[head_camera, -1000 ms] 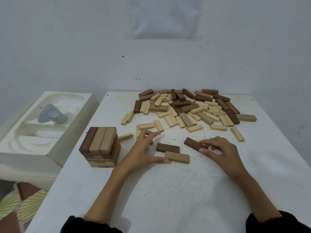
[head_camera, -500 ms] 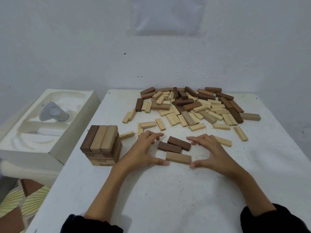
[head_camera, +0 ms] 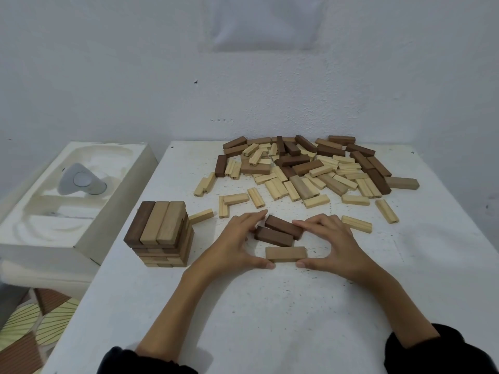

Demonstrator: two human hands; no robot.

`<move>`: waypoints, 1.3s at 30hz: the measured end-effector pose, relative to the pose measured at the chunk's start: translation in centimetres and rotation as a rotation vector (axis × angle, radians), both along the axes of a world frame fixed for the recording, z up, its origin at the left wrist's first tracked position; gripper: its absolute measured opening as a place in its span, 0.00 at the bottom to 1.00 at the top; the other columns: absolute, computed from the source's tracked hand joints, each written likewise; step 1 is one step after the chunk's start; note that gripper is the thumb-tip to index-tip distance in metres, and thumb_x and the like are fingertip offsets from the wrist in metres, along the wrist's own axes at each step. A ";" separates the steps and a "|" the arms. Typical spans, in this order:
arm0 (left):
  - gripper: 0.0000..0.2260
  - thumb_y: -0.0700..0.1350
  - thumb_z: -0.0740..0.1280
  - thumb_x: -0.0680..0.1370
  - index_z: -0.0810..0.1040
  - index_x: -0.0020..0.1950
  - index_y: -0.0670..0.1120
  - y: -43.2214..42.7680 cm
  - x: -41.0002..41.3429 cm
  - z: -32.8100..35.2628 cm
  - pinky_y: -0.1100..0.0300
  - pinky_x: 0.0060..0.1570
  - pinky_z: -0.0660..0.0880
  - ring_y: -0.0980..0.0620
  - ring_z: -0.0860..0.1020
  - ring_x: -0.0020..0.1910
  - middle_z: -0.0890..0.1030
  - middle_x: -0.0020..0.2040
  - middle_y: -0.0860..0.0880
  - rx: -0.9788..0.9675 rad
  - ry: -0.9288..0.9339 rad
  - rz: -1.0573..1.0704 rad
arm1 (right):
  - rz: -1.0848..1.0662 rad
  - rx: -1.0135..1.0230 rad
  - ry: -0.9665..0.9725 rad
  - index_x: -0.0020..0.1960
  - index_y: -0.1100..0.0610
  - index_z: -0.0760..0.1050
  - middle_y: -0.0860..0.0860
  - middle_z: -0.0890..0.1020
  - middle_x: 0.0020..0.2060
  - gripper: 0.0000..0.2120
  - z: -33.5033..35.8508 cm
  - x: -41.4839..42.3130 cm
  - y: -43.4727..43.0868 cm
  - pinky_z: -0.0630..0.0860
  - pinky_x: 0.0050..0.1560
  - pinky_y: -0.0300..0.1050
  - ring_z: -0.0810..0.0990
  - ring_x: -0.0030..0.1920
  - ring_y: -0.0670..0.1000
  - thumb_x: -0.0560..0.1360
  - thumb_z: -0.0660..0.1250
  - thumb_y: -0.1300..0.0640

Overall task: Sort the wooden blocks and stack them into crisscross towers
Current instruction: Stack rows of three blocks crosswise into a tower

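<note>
Three blocks lie between my hands on the white table [head_camera: 270, 319]: a tan block [head_camera: 285, 254] nearest me, a dark brown block [head_camera: 273, 236] behind it, and a second dark block [head_camera: 283, 227] angled across the back. My left hand [head_camera: 237, 244] cups them from the left, thumb tip at the tan block's left end, fingers at the dark blocks. My right hand [head_camera: 334, 247] mirrors it, thumb at the tan block's right end, fingertips on the rear dark block. A crisscross tower [head_camera: 160, 234] stands to the left. A loose pile of blocks [head_camera: 305, 168] covers the far side.
Single pale blocks [head_camera: 356, 224] lie scattered between the pile and my hands. A white moulded foam box [head_camera: 81, 190] holding a grey object sits left of the table. The wall runs right behind the pile. Patterned floor shows at lower left.
My right hand slid the rear dark block leftward to the other two, then closed in beside them. Both thumbs now frame the tan block. The left hand barely moved.
</note>
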State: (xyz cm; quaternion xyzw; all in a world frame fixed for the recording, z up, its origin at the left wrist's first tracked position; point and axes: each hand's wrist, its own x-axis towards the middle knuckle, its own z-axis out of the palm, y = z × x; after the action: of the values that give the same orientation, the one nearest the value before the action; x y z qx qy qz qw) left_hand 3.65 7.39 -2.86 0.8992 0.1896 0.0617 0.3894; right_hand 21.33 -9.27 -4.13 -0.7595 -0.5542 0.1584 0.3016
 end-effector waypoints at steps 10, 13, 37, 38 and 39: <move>0.44 0.51 0.79 0.65 0.58 0.75 0.56 0.1 0.2 0.0 0.73 0.52 0.67 0.65 0.67 0.59 0.65 0.67 0.58 -0.021 -0.012 0.005 | -0.032 0.002 -0.063 0.65 0.36 0.61 0.40 0.68 0.55 0.36 -0.3 -0.4 0.2 0.57 0.54 0.40 0.61 0.55 0.40 0.59 0.61 0.27; 0.46 0.53 0.77 0.67 0.53 0.77 0.58 -0.1 0.2 0.1 0.70 0.56 0.65 0.65 0.64 0.60 0.64 0.68 0.61 -0.024 0.030 -0.007 | -0.043 0.005 -0.077 0.66 0.37 0.62 0.41 0.68 0.55 0.37 -0.5 -0.4 0.2 0.57 0.54 0.40 0.61 0.55 0.40 0.59 0.60 0.27; 0.54 0.81 0.32 0.59 0.29 0.74 0.46 -3.5 -0.6 -1.0 0.51 0.72 0.31 0.58 0.26 0.70 0.23 0.72 0.51 0.391 0.244 -0.043 | -0.078 -0.323 -0.359 0.76 0.52 0.39 0.51 0.44 0.75 0.63 0.0 -3.5 -0.8 0.40 0.72 0.50 0.41 0.70 0.51 0.49 0.23 0.18; 0.54 0.80 0.32 0.60 0.29 0.74 0.47 -3.5 -0.5 -1.1 0.51 0.72 0.31 0.59 0.27 0.70 0.23 0.72 0.51 0.387 0.235 -0.042 | -0.072 -0.334 -0.379 0.76 0.52 0.38 0.51 0.43 0.75 0.63 -0.1 -3.5 -0.8 0.39 0.72 0.50 0.40 0.70 0.50 0.49 0.22 0.19; 0.53 0.80 0.32 0.60 0.28 0.74 0.47 -3.6 -0.4 -1.1 0.51 0.72 0.31 0.59 0.27 0.70 0.23 0.72 0.51 0.387 0.234 -0.042 | -0.070 -0.342 -0.392 0.76 0.51 0.38 0.51 0.43 0.75 0.63 0.0 -3.4 -0.8 0.39 0.71 0.50 0.40 0.70 0.50 0.49 0.22 0.19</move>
State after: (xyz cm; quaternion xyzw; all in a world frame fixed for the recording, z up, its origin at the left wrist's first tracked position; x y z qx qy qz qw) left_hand 3.21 3.80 -3.97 0.9619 0.1995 -0.0161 0.1863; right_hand 17.89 -10.04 -4.17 -0.8344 -0.5406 0.0891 0.0607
